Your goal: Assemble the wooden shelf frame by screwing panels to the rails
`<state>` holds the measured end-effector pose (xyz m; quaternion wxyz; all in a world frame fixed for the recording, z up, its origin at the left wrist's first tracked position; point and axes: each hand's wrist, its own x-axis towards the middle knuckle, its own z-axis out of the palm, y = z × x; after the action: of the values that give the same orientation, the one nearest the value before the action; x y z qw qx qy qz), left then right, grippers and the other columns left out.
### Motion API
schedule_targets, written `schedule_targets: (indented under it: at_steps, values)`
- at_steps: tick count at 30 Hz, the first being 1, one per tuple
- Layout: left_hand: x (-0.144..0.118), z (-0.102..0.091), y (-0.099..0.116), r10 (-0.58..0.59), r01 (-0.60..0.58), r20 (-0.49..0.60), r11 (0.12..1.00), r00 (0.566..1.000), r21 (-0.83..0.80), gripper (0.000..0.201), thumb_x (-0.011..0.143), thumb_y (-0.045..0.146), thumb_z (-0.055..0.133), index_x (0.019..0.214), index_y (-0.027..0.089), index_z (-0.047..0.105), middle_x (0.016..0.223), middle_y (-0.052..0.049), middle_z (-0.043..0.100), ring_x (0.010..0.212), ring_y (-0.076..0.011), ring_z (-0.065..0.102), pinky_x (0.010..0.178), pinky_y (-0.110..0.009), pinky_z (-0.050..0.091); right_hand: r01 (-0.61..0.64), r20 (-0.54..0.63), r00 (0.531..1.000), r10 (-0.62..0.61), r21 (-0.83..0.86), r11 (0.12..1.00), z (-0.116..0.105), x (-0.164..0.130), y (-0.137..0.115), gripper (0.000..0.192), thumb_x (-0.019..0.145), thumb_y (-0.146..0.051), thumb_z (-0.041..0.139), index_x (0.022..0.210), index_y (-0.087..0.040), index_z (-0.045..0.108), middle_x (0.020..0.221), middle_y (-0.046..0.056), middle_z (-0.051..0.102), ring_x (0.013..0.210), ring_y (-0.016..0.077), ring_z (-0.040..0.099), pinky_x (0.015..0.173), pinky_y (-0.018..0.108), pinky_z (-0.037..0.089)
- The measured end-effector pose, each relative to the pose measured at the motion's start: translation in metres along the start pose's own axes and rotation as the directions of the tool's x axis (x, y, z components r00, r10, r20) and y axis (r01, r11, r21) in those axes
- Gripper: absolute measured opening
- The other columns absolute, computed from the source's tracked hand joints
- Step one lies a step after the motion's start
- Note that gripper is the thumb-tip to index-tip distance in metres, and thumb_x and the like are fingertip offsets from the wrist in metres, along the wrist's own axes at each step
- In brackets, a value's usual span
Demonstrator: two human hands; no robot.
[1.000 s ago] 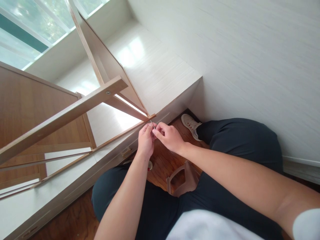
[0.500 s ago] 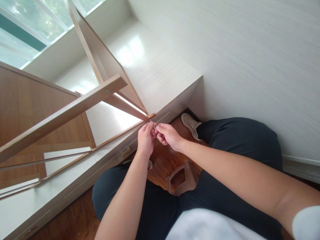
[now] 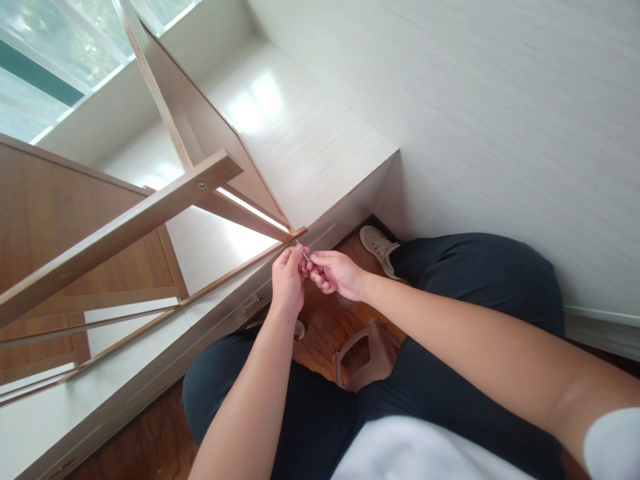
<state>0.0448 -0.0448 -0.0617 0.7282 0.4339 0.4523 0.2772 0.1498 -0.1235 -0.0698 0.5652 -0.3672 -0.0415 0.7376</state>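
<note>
Both my hands meet at the lower corner of a wooden frame (image 3: pixel 235 273), by the front edge of a pale ledge. A thin metal rod, by its look a hex key (image 3: pixel 306 255), runs between their fingertips, and its far end points at the frame's corner. My left hand (image 3: pixel 289 275) is closed around the rod nearer the wood. My right hand (image 3: pixel 336 272) pinches its near end, with the other fingers curled. Whether the tip sits in a bolt is too small to tell. A bolt head (image 3: pixel 202 185) shows in the wooden bar (image 3: pixel 125 223) on the left.
The wooden panels (image 3: pixel 65 220) stand on the pale ledge (image 3: pixel 295 147), below a window (image 3: pixel 60 53). A pale wall (image 3: pixel 475 133) rises on the right. Between my legs is a brown stool (image 3: pixel 377 360) on the wooden floor (image 3: pixel 325 333). Drawer handles (image 3: pixel 253 305) line the ledge's front.
The view has shifted slightly, so the frame and ledge appear a little further left. My hands have barely moved, and more of the rod shows between them and the wood.
</note>
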Motion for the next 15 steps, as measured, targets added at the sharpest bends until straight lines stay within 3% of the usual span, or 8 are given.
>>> schedule_targets:
  at_steps: [3,8,12,15]
  values:
    - [0.0002,-0.0001,-0.0002,0.013,-0.013,-0.001,1.000,1.000,0.001,0.027,0.079,0.038,0.083,0.078,0.014,0.071,0.058,0.004,0.049,0.050,-0.0090,0.046,0.047,-0.019,0.039,0.057,-0.037,0.998,-0.059,-0.070,0.996,0.0004,0.0009,0.0018,0.025,0.096,-0.037,0.053,0.079,-0.020,0.053,0.053,-0.005,0.049,0.041,0.0080,0.035,0.039,0.019,0.020]
    - [0.0008,-0.0010,-0.0014,0.024,-0.024,0.011,0.999,1.000,0.022,0.027,0.080,0.039,0.082,0.080,0.013,0.072,0.057,0.003,0.050,0.051,-0.0093,0.046,0.048,-0.019,0.038,0.217,-0.107,0.960,-0.261,-0.308,0.926,0.0019,0.0017,0.0052,0.028,0.095,-0.041,0.054,0.075,-0.021,0.051,0.050,-0.006,0.048,0.042,0.0083,0.036,0.041,0.020,0.024]
    - [0.0012,-0.0023,-0.0023,0.012,-0.012,0.014,1.000,1.000,0.008,0.028,0.078,0.039,0.084,0.081,0.013,0.072,0.060,0.003,0.051,0.051,-0.0087,0.045,0.048,-0.018,0.038,0.328,-0.080,0.892,-0.445,-0.565,0.757,0.0032,-0.0018,0.0069,0.031,0.096,-0.043,0.054,0.075,-0.020,0.054,0.053,-0.006,0.051,0.050,0.0101,0.044,0.053,0.023,0.036]
    - [0.0016,-0.0024,-0.0023,0.011,-0.011,0.010,1.000,1.000,0.001,0.031,0.076,0.040,0.085,0.080,0.013,0.071,0.066,0.001,0.055,0.053,-0.0079,0.046,0.048,-0.017,0.038,0.342,-0.048,0.854,-0.518,-0.698,0.629,0.0038,-0.0055,0.0065,0.031,0.097,-0.045,0.055,0.077,-0.020,0.057,0.057,-0.005,0.054,0.057,0.0120,0.049,0.061,0.025,0.038]
